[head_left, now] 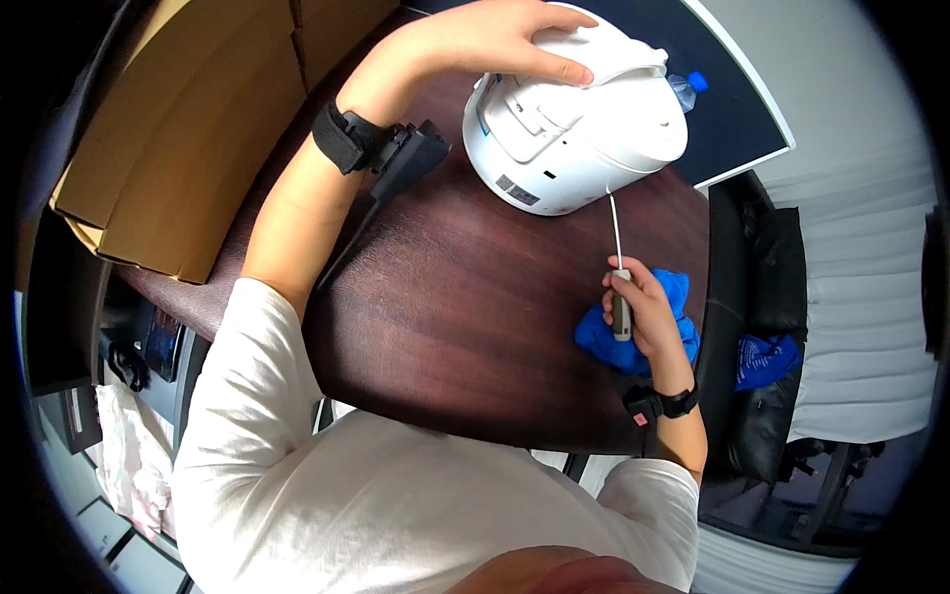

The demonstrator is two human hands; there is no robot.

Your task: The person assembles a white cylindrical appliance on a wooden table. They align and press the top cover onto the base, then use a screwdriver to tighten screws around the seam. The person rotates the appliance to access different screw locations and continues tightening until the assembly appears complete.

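Note:
A white rice cooker (554,139) stands tilted at the far side of the table. My left hand (500,40) grips its top, thumb on the near side; some fingers are hidden behind it. In my right hand (648,312) is a screwdriver (621,307) with a grey-green handle, fingers closed round it. Its long thin shaft reaches up to the cooker's lower right edge, where the tip is hard to make out. A blue cloth or bag (604,342) lies crumpled on the table beneath my right hand.
A large cardboard box (188,148) stands along the table's left side. Behind the cooker are a clear bottle with a blue cap (699,82) and a dark panel with a white edge (747,109). The brown table (445,327) ends near my body; a black sofa (727,297) is at right.

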